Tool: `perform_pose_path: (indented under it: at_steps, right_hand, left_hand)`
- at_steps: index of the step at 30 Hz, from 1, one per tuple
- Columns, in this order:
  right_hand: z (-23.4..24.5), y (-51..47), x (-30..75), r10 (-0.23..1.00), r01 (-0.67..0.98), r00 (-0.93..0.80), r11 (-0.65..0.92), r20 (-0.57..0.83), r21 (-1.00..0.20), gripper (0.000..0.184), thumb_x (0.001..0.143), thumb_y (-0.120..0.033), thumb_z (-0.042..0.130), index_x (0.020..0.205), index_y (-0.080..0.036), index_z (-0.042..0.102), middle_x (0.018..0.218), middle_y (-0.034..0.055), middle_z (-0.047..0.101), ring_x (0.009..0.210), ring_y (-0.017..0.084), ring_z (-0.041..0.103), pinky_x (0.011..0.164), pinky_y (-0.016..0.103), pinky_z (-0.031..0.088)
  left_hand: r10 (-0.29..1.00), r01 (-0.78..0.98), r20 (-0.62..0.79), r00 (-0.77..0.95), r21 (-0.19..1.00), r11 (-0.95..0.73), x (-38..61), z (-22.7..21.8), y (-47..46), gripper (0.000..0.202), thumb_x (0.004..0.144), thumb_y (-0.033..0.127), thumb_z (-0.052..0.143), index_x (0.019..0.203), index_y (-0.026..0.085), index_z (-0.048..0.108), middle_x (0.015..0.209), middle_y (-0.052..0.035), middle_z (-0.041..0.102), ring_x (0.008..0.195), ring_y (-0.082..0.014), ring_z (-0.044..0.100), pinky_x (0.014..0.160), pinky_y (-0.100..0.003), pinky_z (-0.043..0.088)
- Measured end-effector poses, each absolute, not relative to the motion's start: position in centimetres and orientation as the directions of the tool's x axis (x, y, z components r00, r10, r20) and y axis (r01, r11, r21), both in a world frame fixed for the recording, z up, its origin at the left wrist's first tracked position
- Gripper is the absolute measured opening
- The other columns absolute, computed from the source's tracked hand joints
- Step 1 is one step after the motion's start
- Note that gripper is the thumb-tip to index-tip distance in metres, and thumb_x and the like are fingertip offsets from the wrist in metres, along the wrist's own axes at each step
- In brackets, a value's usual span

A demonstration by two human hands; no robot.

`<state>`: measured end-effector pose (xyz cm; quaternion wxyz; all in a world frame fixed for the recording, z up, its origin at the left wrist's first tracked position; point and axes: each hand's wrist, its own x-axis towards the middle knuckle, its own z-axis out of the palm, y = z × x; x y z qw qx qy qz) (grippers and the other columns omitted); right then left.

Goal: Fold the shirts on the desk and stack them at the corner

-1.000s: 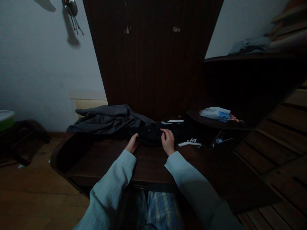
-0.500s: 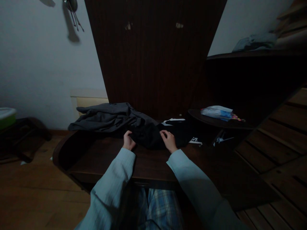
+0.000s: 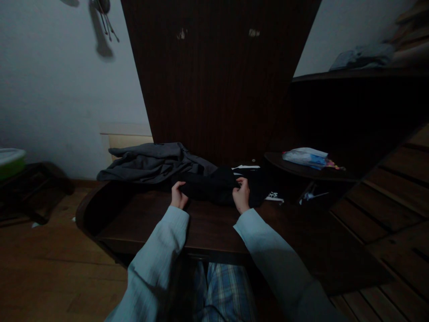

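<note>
A black garment (image 3: 209, 185) lies bunched on the dark wooden table (image 3: 208, 226) in front of me. My left hand (image 3: 178, 197) is closed on its left end. My right hand (image 3: 241, 196) is closed on its right end, fingers curled over the cloth. Between the two hands the garment is stretched out a little above the tabletop. More black cloth with white print (image 3: 273, 196) lies just right of my right hand. Both arms wear pale blue sleeves.
A grey garment (image 3: 152, 162) is heaped at the table's back left. A dark wardrobe door (image 3: 217, 80) stands behind. To the right, a low round shelf carries a white and blue packet (image 3: 306, 157). A green tub (image 3: 10, 161) sits far left.
Both hands have taken hold of the black garment's ends and drawn it up and apart; the right hand turned from resting on top to gripping the cloth.
</note>
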<state>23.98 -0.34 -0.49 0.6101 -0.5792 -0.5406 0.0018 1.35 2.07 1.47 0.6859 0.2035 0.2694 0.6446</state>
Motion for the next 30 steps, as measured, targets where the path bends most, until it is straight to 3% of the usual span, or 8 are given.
perform_pose_path:
  at_steps: [5,9,14,20,25,30]
  right_hand:
    - [-0.2,-0.4,24.6,0.576,0.650,0.456,0.306,0.679,-0.696,0.048,0.052,-0.004,0.035,0.095,-0.017,0.052,0.087,0.0069,0.054,0.087,0.021,0.051,0.084,0.037,0.041]
    - [0.1,-0.7,24.7,0.578,0.713,0.387,0.306,0.718,-0.631,0.036,0.051,-0.005,0.035,0.079,-0.018,0.054,0.079,0.0061,0.051,0.082,0.022,0.049,0.080,0.037,0.041]
    - [0.7,-1.3,24.5,0.541,0.683,0.412,0.349,0.733,-0.641,0.024,0.053,-0.006,0.035,0.068,-0.020,0.048,0.073,0.0025,0.046,0.075,0.018,0.048,0.074,0.033,0.042]
    - [1.1,-1.8,24.2,0.546,0.621,0.428,0.402,0.720,-0.673,0.016,0.060,-0.011,0.038,0.069,-0.019,0.048,0.073,0.0024,0.047,0.074,0.017,0.048,0.071,0.030,0.042]
    - [0.7,-1.0,24.7,0.510,0.544,0.588,0.325,0.628,-0.774,0.023,0.059,-0.011,0.037,0.075,-0.018,0.051,0.073,0.0029,0.052,0.072,0.017,0.051,0.075,0.032,0.044]
    - [-0.1,0.5,26.4,0.401,0.420,0.757,0.308,0.517,-0.854,0.036,0.061,-0.015,0.040,0.093,-0.014,0.057,0.085,0.0074,0.061,0.086,0.020,0.056,0.086,0.038,0.042]
  left_hand:
    - [0.992,-0.756,-0.101,0.079,0.643,0.125,1.4,1.4,2.0,0.024,0.049,0.013,0.050,0.071,0.016,0.060,0.077,-0.0039,0.068,0.093,-0.0248,0.061,0.084,-0.036,0.050]
    - [0.992,-0.723,-0.104,0.075,0.679,0.126,1.3,1.3,2.2,0.019,0.050,0.014,0.051,0.067,0.017,0.058,0.074,-0.0039,0.067,0.092,-0.0249,0.061,0.085,-0.036,0.049]
    - [0.994,-0.674,-0.103,0.047,0.731,0.108,1.6,1.2,2.3,0.012,0.053,0.014,0.056,0.065,0.018,0.058,0.071,-0.0025,0.067,0.087,-0.0227,0.062,0.083,-0.035,0.049]
    - [0.996,-0.603,-0.089,0.014,0.794,0.080,2.5,1.5,1.7,0.026,0.053,0.016,0.068,0.079,0.015,0.063,0.078,-0.0026,0.069,0.081,-0.0197,0.064,0.080,-0.032,0.049]
    - [0.995,-0.578,-0.097,0.016,0.811,0.088,2.5,1.6,1.7,0.028,0.055,0.021,0.071,0.081,0.014,0.064,0.083,-0.0050,0.070,0.082,-0.0190,0.064,0.080,-0.031,0.048]
    - [0.995,-0.572,-0.099,0.011,0.816,0.087,2.2,1.5,1.9,0.026,0.056,0.024,0.071,0.079,0.013,0.064,0.083,-0.0066,0.069,0.084,-0.0202,0.064,0.079,-0.031,0.048]
